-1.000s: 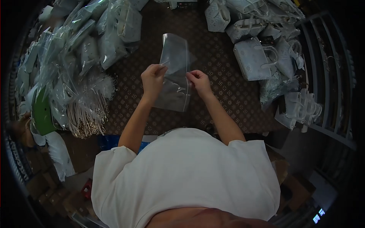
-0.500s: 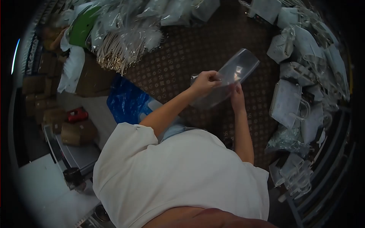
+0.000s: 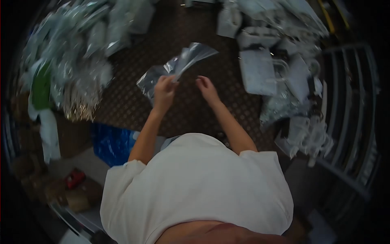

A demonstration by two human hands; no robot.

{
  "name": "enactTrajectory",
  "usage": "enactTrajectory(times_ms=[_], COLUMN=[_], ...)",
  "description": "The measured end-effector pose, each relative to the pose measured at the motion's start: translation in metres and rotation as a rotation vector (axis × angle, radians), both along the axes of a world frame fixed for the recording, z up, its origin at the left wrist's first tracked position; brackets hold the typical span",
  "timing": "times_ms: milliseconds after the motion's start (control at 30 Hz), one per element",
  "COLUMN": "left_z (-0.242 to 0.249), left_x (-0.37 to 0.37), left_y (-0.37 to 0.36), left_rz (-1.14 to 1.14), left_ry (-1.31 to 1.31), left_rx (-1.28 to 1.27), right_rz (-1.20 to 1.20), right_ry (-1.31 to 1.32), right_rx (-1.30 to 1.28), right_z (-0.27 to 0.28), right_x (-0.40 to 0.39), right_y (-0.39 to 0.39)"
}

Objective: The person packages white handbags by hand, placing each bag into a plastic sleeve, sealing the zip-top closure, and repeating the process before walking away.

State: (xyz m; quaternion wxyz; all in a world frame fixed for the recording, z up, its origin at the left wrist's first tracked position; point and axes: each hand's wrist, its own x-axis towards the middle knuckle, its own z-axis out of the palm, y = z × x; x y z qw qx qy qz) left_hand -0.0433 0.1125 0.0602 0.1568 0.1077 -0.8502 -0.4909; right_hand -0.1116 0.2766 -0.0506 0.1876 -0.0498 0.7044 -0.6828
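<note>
My left hand (image 3: 164, 92) is closed on a clear plastic bag (image 3: 185, 60). The bag is bent and crumpled, fanning out above and to the left of my fingers. A short way to the right of it, my right hand (image 3: 209, 89) is apart from the bag, its fingers loosely curled with a gap between them and nothing visible in them. Both hands are over the brown patterned tabletop (image 3: 126, 81).
Clear-wrapped items and a bundle of pale cords (image 3: 81, 101) lie at left. White handbags (image 3: 258, 71), some in plastic, are piled at right beside a metal rack (image 3: 349, 118). Blue plastic (image 3: 111, 142) and a red object (image 3: 75, 178) are at lower left.
My right hand has come off the plastic bag. The bag, flat and held by both hands before, is now bent in my left hand. The whole view has turned toward the right.
</note>
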Motion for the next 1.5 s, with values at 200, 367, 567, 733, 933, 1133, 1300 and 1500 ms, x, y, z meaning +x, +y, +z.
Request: enactTrajectory(times_ms=[200, 367, 567, 733, 933, 1133, 1300, 1500], left_z=[0.018, -0.005, -0.023, -0.026, -0.014, -0.081, -0.029, -0.045], left_x=[-0.001, -0.013, -0.014, -0.041, -0.028, -0.005, 0.009, 0.022], left_y=[-0.016, -0.024, -0.011, -0.053, 0.006, 0.017, 0.016, 0.009], left_rz=[-0.241, -0.002, -0.373, 0.168, -0.120, -0.208, -0.412, -0.227], left_ry=[-0.199, -0.356, -0.607, -0.330, -0.166, -0.089, -0.173, -0.340], left_rx=[0.251, 0.893, 0.788, -0.266, -0.641, -0.925, -0.208, 0.453], right_rz=[0.169, 0.141, 0.015, -0.478, -0.295, 0.328, 0.183, 0.340], right_ry=[-0.392, -0.330, -0.031, -0.053, 0.035, -0.396, -0.403, -0.270], right_rx=[-0.186, -0.615, -0.153, 0.199, 0.344, 0.099, -0.068, -0.157], right_z=[0.050, 0.066, 0.068, 0.008, -0.011, 0.027, 0.018, 0.029], right_x=[-0.001, 0.004, 0.000, 0.003, 0.016, 0.016, 0.030, 0.034], right_y=[-0.009, -0.018, 0.007, 0.032, 0.036, 0.047, 0.014, 0.002])
